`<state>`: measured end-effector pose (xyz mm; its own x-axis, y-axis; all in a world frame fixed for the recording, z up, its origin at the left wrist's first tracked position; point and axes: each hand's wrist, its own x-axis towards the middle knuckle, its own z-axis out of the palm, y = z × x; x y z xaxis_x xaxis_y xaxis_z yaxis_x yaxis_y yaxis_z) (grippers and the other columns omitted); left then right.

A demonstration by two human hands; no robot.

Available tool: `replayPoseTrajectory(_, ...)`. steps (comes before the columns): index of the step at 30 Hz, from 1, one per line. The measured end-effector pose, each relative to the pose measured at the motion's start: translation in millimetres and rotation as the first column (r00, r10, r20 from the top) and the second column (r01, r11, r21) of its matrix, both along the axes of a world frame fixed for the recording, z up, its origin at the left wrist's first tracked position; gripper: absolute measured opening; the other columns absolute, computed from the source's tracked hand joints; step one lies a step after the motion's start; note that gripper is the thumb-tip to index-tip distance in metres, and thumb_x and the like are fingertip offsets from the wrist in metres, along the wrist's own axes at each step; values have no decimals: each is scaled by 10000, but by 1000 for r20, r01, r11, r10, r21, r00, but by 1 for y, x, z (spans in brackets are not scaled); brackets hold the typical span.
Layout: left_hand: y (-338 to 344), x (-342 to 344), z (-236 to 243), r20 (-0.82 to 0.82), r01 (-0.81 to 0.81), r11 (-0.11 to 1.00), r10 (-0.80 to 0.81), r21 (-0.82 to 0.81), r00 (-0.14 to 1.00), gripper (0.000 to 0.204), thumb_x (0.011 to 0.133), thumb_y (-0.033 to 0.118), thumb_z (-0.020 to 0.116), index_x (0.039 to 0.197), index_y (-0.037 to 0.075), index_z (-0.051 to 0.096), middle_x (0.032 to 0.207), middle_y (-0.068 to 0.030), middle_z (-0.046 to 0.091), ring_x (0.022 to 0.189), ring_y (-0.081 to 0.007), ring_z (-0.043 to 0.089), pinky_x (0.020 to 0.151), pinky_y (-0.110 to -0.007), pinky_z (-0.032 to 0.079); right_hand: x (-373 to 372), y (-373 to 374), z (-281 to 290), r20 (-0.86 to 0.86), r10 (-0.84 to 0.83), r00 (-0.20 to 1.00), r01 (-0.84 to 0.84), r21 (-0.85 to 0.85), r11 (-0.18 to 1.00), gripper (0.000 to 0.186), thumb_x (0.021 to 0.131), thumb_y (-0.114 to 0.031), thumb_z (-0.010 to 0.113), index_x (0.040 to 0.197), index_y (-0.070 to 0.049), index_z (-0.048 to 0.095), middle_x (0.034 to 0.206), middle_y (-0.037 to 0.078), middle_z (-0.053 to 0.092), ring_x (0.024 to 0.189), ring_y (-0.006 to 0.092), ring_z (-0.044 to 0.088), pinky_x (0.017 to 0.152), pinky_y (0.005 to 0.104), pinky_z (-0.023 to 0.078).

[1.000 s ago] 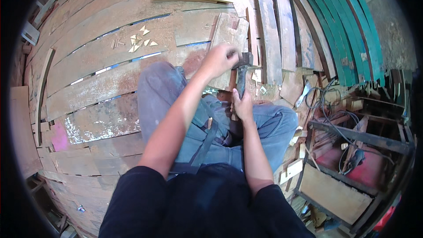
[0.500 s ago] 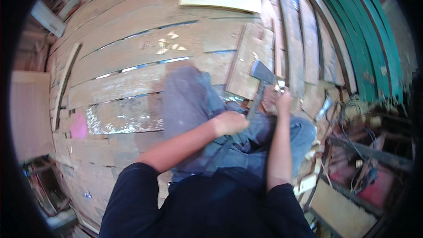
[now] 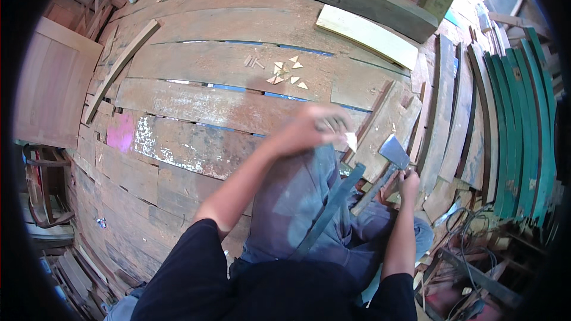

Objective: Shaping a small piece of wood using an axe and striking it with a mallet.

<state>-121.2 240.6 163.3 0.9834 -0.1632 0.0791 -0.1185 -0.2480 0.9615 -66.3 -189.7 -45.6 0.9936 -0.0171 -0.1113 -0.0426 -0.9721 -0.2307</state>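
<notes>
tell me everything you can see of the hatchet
The hatchet has a flared, blue-grey blade that looks like metal and a long, straight, dark handle, its material unclear. The right hand grips it at the back of the head, opposite the cutting edge. The broad edge points toward the upper left of the view, over the wooden board; the handle slants down and left over the lap. Whether it touches board or trousers can't be told.

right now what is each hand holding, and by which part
Right hand: a grey-bladed hatchet, by its head, behind the blade. Left hand: a small, pale, pointed wooden piece, apparently by one end, though blurred.
</notes>
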Motion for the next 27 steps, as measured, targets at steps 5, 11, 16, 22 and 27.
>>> replayPoseTrajectory(5, 107, 48, -98, -95, -525, 829, 517, -192, 851, 163, 807, 100, 742, 916, -1, 673, 828, -37, 672, 763, -75, 605, 685, -224, 489, 15, -9, 11, -40, -356, 934, 322, 530, 784, 271, 903, -246, 664, 961, 19, 664, 699, 57, 632, 648, 125, 583, 598, 292, 474)
replayPoseTrajectory(11, 164, 88, -215, -100, -611, 787, 604, -85, 791, 160, 781, 103, 767, 872, 4, 680, 747, -32, 660, 687, -82, 589, 641, -248, 476, 48, 123, 57, 218, -163, 962, -41, 708, 705, 302, 919, -224, 651, 1082, 30, 635, 859, 60, 645, 752, 111, 576, 684, 262, 477)
replayPoseTrajectory(16, 153, 81, -241, 154, -656, 678, 647, 331, 747, 137, 842, 93, 680, 970, 44, 676, 815, -21, 669, 722, -93, 596, 644, -251, 475, 73, 286, 59, 69, 339, 938, -306, 621, 721, 278, 844, -237, 693, 1000, -7, 684, 819, 113, 687, 668, 179, 610, 657, 314, 489)
replayPoseTrajectory(22, 95, 53, -210, 110, -676, 734, 668, 66, 736, 218, 909, 89, 596, 1122, 61, 632, 1033, -77, 663, 887, -148, 618, 724, -295, 497, 97, 338, 63, 85, 223, 971, -163, 919, 359, 232, 879, -196, 666, 1024, -15, 668, 826, 97, 694, 671, 142, 621, 621, 295, 499)
replayPoseTrajectory(27, 158, -30, -210, -2, -607, 793, 608, -53, 794, 325, 951, 167, 566, 1251, 42, 566, 1184, -95, 619, 1041, -173, 588, 826, -304, 494, 23, 268, 133, 209, 303, 930, -330, 837, 436, 272, 895, -201, 644, 1109, -34, 637, 945, 77, 672, 787, 142, 601, 710, 289, 494)
